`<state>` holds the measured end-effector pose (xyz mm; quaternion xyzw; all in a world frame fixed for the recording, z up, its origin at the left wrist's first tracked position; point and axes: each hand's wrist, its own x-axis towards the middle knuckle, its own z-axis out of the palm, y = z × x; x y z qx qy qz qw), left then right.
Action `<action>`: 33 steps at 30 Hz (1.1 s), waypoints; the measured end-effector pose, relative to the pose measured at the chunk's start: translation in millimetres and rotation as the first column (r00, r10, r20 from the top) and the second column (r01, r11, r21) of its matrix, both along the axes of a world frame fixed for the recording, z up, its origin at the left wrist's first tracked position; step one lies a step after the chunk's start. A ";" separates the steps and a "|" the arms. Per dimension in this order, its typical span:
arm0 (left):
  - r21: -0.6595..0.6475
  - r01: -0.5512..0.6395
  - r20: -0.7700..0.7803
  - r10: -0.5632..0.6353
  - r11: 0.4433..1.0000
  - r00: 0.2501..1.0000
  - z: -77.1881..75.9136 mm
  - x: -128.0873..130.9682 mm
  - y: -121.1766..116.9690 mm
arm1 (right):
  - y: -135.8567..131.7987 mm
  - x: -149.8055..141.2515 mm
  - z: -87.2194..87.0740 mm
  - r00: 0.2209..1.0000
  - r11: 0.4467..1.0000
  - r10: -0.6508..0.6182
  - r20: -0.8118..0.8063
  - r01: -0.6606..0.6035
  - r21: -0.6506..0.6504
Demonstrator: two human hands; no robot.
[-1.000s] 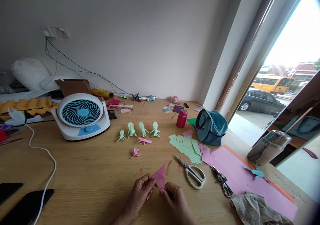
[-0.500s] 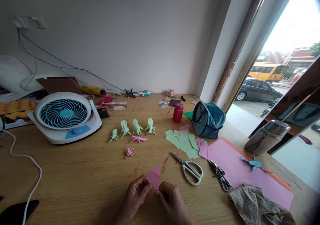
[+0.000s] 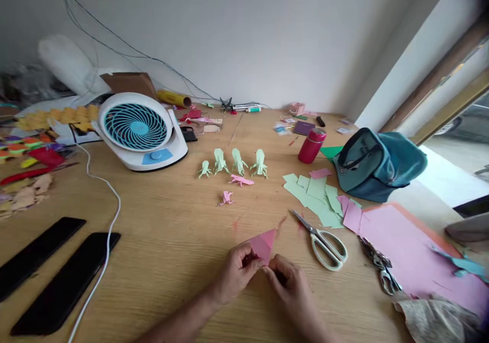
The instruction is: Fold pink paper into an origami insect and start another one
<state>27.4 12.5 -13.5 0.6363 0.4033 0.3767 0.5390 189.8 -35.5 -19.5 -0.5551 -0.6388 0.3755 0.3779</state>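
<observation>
A folded pink piece of paper (image 3: 263, 245), pointed at its top, is held just above the table near the front. My left hand (image 3: 240, 272) pinches its lower left part between thumb and fingers. At its bottom corner, my right hand (image 3: 288, 282) is closed with thumb and finger pressed on the paper's edge. Beyond my hands stand a small pink paper frog-like figure (image 3: 226, 198), a long pink folded insect (image 3: 241, 180) and several pale green folded insects (image 3: 237, 162). Scissors (image 3: 323, 244) with white handles lie to the right of my hands.
Pale green paper pieces (image 3: 313, 195), a red flask (image 3: 312, 145) and a teal bag (image 3: 382, 165) are at the right. Pink sheets (image 3: 405, 251), metal clippers (image 3: 380, 266) and a grey cloth (image 3: 439, 317) lie nearer. A fan (image 3: 139, 129), white cable (image 3: 110, 226) and black slabs (image 3: 69, 282) are left.
The view has swung left and down, so the table's things appear further right and higher, and the black slabs show fully. Both hands still grip the pink paper.
</observation>
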 end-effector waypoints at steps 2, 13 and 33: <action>0.000 -0.007 0.004 0.007 1.000 1.000 0.1 0.5 -0.5 | -0.4 0.5 1.0 1.000 1.000 0.007 0.026 -0.007 0.016; -0.054 0.041 0.014 -0.041 0.998 0.999 -4.4 0.0 1.9 | -0.5 1.4 0.1 0.999 0.997 0.033 0.021 -0.035 0.064; -0.067 0.107 -0.062 -0.111 0.992 0.992 6.0 0.6 6.1 | -0.7 2.7 -5.1 0.999 0.999 0.045 -0.015 -0.044 0.022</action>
